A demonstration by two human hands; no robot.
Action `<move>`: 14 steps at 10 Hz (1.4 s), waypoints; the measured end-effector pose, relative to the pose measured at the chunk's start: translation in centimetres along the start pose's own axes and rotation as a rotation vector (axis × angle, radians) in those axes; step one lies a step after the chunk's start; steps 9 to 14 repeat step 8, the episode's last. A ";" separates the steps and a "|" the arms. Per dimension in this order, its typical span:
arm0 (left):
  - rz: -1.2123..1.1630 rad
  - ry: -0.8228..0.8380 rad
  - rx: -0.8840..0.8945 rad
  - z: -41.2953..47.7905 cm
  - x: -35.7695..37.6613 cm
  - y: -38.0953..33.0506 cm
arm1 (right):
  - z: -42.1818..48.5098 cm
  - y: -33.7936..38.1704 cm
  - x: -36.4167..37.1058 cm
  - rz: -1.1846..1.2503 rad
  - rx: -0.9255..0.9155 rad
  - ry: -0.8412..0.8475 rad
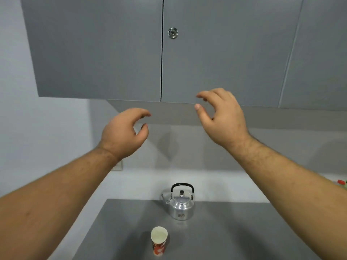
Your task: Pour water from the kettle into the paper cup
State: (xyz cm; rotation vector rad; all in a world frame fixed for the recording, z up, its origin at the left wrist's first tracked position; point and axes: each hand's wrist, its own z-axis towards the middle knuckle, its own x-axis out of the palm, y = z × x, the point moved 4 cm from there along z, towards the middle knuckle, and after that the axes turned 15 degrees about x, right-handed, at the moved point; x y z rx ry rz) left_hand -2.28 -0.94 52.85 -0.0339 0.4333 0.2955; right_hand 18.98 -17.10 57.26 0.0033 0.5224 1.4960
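A shiny metal kettle (180,205) with a black arched handle and a black lid knob stands upright at the back of the grey countertop (234,233), its spout pointing left. In front of it and slightly left stands a paper cup (159,241), white inside with a red pattern outside, upright and empty-looking. My left hand (124,132) and my right hand (223,117) are both raised high above the counter, far from kettle and cup. Each hand holds nothing, fingers curled loosely and apart.
Grey wall cabinets (112,53) with a round metal lock (173,32) hang overhead, just behind my hands. A pale wall runs behind the counter, with a socket plate (118,166) partly hidden by my left wrist. A small red and green object (340,182) shows at the right edge.
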 end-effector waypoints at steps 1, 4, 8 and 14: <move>0.100 -0.022 0.126 1.8 -1.0 -0.6 | 1.7 0.6 0.0 -0.040 -0.032 -0.008; 0.304 -0.044 0.219 5.9 -1.9 -0.5 | 5.0 0.6 0.1 -0.259 -0.060 -0.011; 0.434 0.173 0.144 5.3 -0.6 1.0 | 5.1 -1.8 1.5 -0.434 -0.030 0.046; 0.434 0.173 0.144 5.3 -0.6 1.0 | 5.1 -1.8 1.5 -0.434 -0.030 0.046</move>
